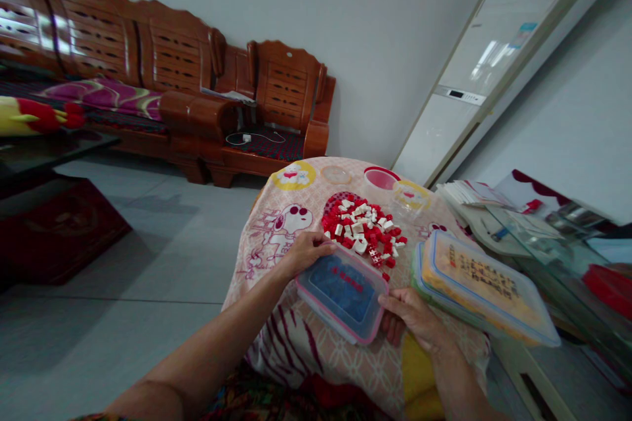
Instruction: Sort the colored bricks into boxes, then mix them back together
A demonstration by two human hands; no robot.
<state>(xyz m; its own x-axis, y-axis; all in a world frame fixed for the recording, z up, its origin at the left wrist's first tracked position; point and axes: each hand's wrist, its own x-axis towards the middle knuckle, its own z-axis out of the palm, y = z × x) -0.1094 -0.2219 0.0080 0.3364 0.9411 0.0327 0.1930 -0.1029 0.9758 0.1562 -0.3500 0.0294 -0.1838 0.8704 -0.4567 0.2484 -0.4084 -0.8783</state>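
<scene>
The lidded box (pixel 344 296) lies between your hands at the near side of the cloth-covered table (pixel 365 356), its contents showing blue through the clear lid. Your left hand (pixel 309 251) pinches its far-left corner, thumb and fingers closed on the rim; your right hand (pixel 412 317) grips the right edge, thumb on top and fingers curled at the side. Holding it from opposite sides probably keeps it level and stops it twisting. Red characters are printed on its lid, too small to read. Just beyond your grip, red and white blocks (pixel 363 227) lie in a loose pile, likely kept together in front of you so that they stay within reach. Past them stands a pink tub (pixel 382 179). To the right of your right hand, stacked lidded boxes (pixel 484 276) sit at the table's edge, perhaps to leave the middle for the blocks; black characters cover the top lid, with smaller red ones beside them, neither legible. Farther off, a tall white cabinet unit (pixel 459 92) carries a blue label you can't read from here.
</scene>
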